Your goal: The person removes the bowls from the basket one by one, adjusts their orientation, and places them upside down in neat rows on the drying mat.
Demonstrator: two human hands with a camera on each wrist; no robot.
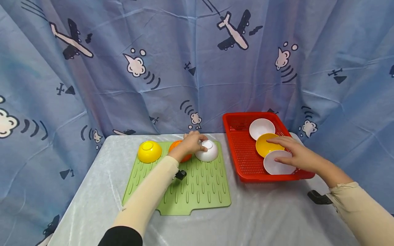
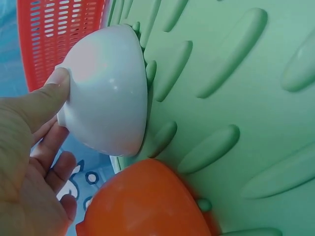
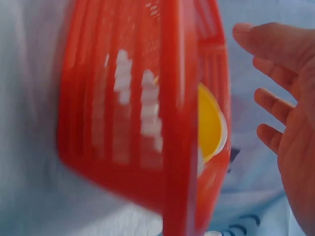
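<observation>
My left hand [image 1: 191,142] pinches the foot of an upside-down white bowl [image 1: 210,154] at the far right of a green drying mat [image 1: 197,200]. In the left wrist view, the thumb lies against the foot of that bowl [image 2: 106,93] and its rim is at the mat. Beside it an orange bowl [image 1: 186,158] is partly hidden by the hand; a yellow bowl [image 1: 149,152] sits upside down at the mat's left. My right hand [image 1: 295,153] hovers over a red basket [image 1: 240,167], fingers loosely extended and holding nothing.
Inside the basket, a white bowl [image 1: 261,127], a yellow bowl [image 1: 264,146] and another white bowl [image 1: 277,164] form a row along its right side. A pale cloth [image 1: 92,191] covers the table. Behind it hangs a blue curtain [image 1: 172,68] printed with airplanes.
</observation>
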